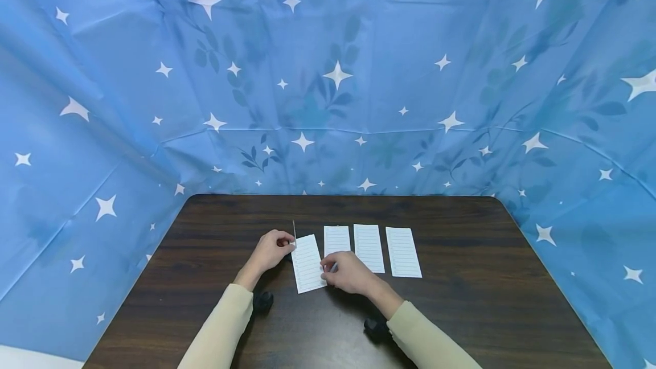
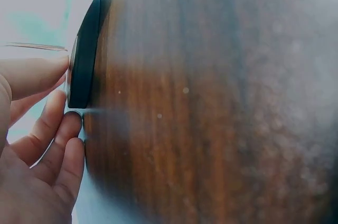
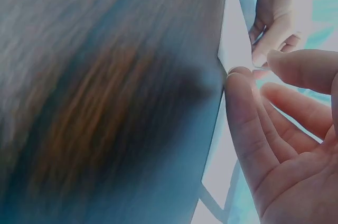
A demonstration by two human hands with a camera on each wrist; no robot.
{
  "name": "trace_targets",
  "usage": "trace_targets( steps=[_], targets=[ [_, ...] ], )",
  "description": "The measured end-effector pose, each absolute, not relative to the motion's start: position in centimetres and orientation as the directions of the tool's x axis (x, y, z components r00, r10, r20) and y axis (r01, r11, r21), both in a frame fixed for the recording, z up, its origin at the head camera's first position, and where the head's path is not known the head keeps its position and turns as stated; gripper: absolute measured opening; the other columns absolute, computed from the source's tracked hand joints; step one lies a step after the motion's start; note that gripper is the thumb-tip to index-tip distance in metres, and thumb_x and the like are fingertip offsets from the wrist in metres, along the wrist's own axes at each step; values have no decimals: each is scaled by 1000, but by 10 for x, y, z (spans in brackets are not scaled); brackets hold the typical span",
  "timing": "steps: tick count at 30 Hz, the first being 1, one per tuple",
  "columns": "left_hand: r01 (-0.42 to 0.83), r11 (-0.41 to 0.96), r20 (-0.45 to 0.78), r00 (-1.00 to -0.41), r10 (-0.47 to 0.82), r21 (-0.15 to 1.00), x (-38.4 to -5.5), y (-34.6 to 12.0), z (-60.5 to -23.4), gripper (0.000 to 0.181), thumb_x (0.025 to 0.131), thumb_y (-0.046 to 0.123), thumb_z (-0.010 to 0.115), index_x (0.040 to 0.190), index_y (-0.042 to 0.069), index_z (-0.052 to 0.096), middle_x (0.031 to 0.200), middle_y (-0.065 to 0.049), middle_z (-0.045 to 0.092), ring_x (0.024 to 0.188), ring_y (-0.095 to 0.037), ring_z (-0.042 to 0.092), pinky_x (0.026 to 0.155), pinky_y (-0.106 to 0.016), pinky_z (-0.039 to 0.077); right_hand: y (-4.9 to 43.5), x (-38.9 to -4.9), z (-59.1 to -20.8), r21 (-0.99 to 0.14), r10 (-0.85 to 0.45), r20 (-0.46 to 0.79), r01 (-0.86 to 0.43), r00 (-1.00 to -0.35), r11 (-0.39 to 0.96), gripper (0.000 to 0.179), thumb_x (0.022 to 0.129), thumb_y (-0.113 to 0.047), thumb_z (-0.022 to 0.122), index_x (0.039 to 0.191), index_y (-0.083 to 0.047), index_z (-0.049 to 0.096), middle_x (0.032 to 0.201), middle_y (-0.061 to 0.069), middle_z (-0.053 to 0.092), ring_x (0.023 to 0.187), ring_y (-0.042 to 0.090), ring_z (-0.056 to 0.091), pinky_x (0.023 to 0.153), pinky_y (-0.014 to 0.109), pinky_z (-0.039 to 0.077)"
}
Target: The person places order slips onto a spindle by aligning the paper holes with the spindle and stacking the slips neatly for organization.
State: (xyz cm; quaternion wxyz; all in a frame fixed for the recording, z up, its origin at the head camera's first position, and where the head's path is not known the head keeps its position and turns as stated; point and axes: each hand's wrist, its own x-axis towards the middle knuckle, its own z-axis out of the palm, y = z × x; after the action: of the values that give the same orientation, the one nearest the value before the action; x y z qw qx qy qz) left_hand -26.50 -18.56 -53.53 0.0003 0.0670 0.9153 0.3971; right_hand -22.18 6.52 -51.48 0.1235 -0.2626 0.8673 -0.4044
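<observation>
My left hand (image 1: 270,251) pinches a thin upright piece (image 1: 294,229), seen edge-on, at the upper left corner of a lined white card (image 1: 308,266). Only a narrow line of that thin piece (image 2: 37,46) shows beside the thumb in the left wrist view, so its kind is unclear. That lined card lies slightly turned between the hands. My right hand (image 1: 350,273) touches its lower right edge. In the right wrist view, a finger (image 3: 244,113) meets the white card (image 3: 235,31), while the thumb stands apart from the fingers.
Three more lined cards form a row to the right: one (image 1: 336,237) partly behind the right hand, one (image 1: 369,248) in the middle, one (image 1: 404,252) at the end. A black object (image 2: 86,57) sits by the left fingertips. The dark wooden table (image 1: 476,289) meets a blue star-patterned cloth (image 1: 328,101).
</observation>
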Motion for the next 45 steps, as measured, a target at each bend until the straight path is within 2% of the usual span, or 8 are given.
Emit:
trace_targets(
  steps=[8,20,29,35,42,45],
  targets=[
    [107,679,39,-993,115,727,-265,-188,-533,15,94,9,73,108,7,76,93,-4,58,81,-20,52,70,-36,43,81,-219,-506,-703,-555,5,-398,-832,590,27,93,-14,71,116,0,73,93,-3,69,77,8,64,72,31,53],
    [105,689,25,-992,125,717,-263,-188,-530,20,95,12,71,114,8,77,95,-2,60,82,-19,52,70,-36,44,111,-213,-491,-633,-492,39,-403,-870,662,26,94,-16,73,116,-1,73,98,3,70,80,13,61,74,38,53],
    [126,701,37,-989,141,702,-263,-188,-531,21,95,11,72,115,7,77,93,-1,59,80,-17,52,71,-35,45,132,-211,-484,-615,-400,66,-352,-914,706,27,91,-16,76,115,-2,74,105,6,72,79,11,62,72,36,53],
    [128,697,34,-989,147,706,-262,-188,-531,21,95,10,72,115,7,77,94,-2,59,80,-18,52,70,-35,45,143,-210,-480,-582,-349,82,-329,-934,744,29,90,-16,78,115,-3,74,102,6,72,75,9,60,70,35,52],
    [118,683,29,-990,140,720,-262,-190,-533,21,94,10,73,114,8,78,94,-2,58,81,-18,52,70,-35,44,158,-211,-478,-553,-329,93,-323,-940,768,29,89,-17,79,114,-3,74,86,-5,65,72,10,52,69,34,49],
    [110,676,26,-991,133,729,-261,-191,-534,20,93,10,74,113,10,78,94,-2,58,81,-18,52,71,-35,44,163,-212,-479,-541,-315,93,-313,-945,781,29,89,-18,79,114,-3,74,86,-5,64,71,10,52,67,33,49]
  ],
)
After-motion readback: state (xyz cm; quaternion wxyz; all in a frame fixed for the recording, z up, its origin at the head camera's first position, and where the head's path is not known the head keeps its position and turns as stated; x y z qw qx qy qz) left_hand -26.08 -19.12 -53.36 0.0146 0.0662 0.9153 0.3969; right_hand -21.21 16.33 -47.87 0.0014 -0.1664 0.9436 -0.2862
